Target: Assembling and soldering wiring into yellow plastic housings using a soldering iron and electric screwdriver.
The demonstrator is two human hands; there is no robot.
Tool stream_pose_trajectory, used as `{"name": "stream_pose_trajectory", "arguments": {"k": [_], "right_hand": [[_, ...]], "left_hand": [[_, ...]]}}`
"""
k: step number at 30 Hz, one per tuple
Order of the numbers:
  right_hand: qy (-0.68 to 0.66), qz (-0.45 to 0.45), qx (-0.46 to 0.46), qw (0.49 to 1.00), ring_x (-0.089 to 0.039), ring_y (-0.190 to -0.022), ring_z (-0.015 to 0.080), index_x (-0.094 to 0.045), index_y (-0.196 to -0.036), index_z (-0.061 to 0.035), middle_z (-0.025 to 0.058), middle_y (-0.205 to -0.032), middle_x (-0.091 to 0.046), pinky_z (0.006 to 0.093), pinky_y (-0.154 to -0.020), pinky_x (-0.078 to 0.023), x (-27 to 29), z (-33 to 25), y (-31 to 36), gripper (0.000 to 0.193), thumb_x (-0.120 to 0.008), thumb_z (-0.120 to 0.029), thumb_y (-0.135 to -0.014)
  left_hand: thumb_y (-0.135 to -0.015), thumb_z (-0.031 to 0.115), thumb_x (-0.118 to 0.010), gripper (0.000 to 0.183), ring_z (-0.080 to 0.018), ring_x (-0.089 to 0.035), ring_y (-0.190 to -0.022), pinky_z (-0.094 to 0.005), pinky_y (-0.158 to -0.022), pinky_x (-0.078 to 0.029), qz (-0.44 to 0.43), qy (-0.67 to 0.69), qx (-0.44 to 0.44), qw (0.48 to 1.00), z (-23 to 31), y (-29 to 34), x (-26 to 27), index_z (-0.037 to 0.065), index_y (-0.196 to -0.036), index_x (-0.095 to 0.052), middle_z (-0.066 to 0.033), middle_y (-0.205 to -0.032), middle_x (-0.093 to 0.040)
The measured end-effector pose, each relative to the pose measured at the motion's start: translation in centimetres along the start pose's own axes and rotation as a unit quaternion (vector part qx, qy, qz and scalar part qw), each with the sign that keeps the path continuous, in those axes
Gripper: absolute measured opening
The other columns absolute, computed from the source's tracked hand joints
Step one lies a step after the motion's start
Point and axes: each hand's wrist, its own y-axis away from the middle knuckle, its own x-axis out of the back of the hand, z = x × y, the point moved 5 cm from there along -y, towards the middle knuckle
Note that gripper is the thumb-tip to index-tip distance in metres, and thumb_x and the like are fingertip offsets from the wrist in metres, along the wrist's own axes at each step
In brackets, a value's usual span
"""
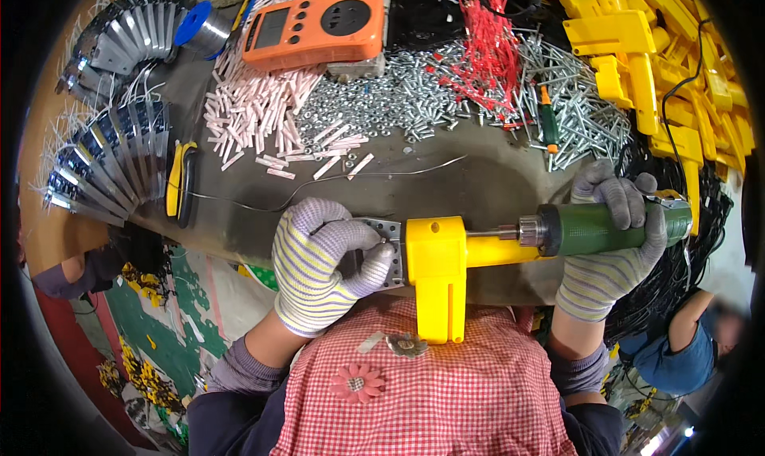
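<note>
My gloved left hand (319,265) pinches a perforated metal plate (393,269) at the left side of a yellow plastic housing (436,273) with a handle-like part pointing down. The housing is held over the table's near edge, in front of my checked apron. My gloved right hand (613,257) is wrapped round a green electric screwdriver (590,231), held level. Its chuck (529,231) and thin bit point left, and the bit's tip meets the housing's upper right side. Whether a screw sits at the tip cannot be seen.
Pink-white tubes (247,113), small nuts and screws (382,97), long screws (578,97) and red leads (490,50) lie in piles behind. An orange multimeter (315,32), yellow-handled pliers (182,181), metal plates with wires (111,157) and yellow housings (637,50) surround them. Another person (673,348) is at lower right.
</note>
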Motion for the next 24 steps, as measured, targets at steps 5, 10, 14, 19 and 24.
{"name": "stream_pose_trajectory", "arguments": {"k": [5, 10, 14, 19, 24], "right_hand": [[-0.035, -0.041, -0.029, 0.998, -0.044, -0.065, 0.0088, -0.060, -0.112, -0.0067, -0.0054, -0.071, -0.045, 0.0391, -0.110, -0.033, 0.3, 0.4, -0.6, 0.025, -0.061, -0.020, -0.091], [-0.044, -0.032, -0.046, 0.997, -0.045, -0.066, 0.0084, -0.061, -0.110, -0.0075, -0.0060, -0.070, -0.047, 0.0393, -0.111, -0.032, 0.4, 0.5, -0.9, 0.024, -0.064, -0.020, -0.089], [-0.029, -0.035, -0.044, 0.998, -0.047, -0.067, 0.0089, -0.061, -0.110, -0.0074, -0.0059, -0.071, -0.048, 0.0385, -0.110, -0.032, 0.5, 0.4, -0.8, 0.023, -0.063, -0.020, -0.090], [-0.036, -0.034, -0.044, 0.998, -0.046, -0.066, 0.0090, -0.061, -0.109, -0.0072, -0.0053, -0.069, -0.048, 0.0384, -0.110, -0.032, 0.5, 0.5, -0.8, 0.023, -0.063, -0.020, -0.090], [-0.033, -0.034, -0.047, 0.998, -0.046, -0.065, 0.0089, -0.061, -0.108, -0.0072, -0.0054, -0.068, -0.047, 0.0376, -0.110, -0.032, 0.4, 0.4, -0.9, 0.022, -0.063, -0.020, -0.090]], "left_hand": [[-0.063, 0.021, -0.083, 0.022, -0.0247, -0.056, -0.073, -0.0387, -0.067, -0.044, -0.001, 0.003, 0.026, 1.000, -0.2, 0.2, 0.0, 0.013, -0.076, -0.068, -0.0057, -0.081, -0.056], [-0.064, 0.020, -0.083, 0.020, -0.0243, -0.056, -0.074, -0.0381, -0.068, -0.045, -0.005, 0.008, 0.041, 0.999, -0.1, 0.1, 0.0, 0.013, -0.077, -0.070, -0.0052, -0.080, -0.056], [-0.064, 0.020, -0.083, 0.020, -0.0240, -0.057, -0.076, -0.0381, -0.070, -0.044, -0.022, -0.005, 0.033, 0.999, 0.2, 0.0, 0.0, 0.014, -0.079, -0.071, -0.0048, -0.080, -0.056], [-0.066, 0.022, -0.083, 0.020, -0.0234, -0.057, -0.079, -0.0382, -0.071, -0.044, -0.041, 0.000, 0.014, 0.999, 0.2, -0.1, 0.0, 0.014, -0.082, -0.072, -0.0038, -0.082, -0.058], [-0.068, 0.022, -0.082, 0.022, -0.0235, -0.057, -0.077, -0.0385, -0.071, -0.045, -0.041, 0.006, 0.012, 0.999, 0.5, -0.8, 0.0, 0.014, -0.086, -0.073, -0.0034, -0.082, -0.059]]}}
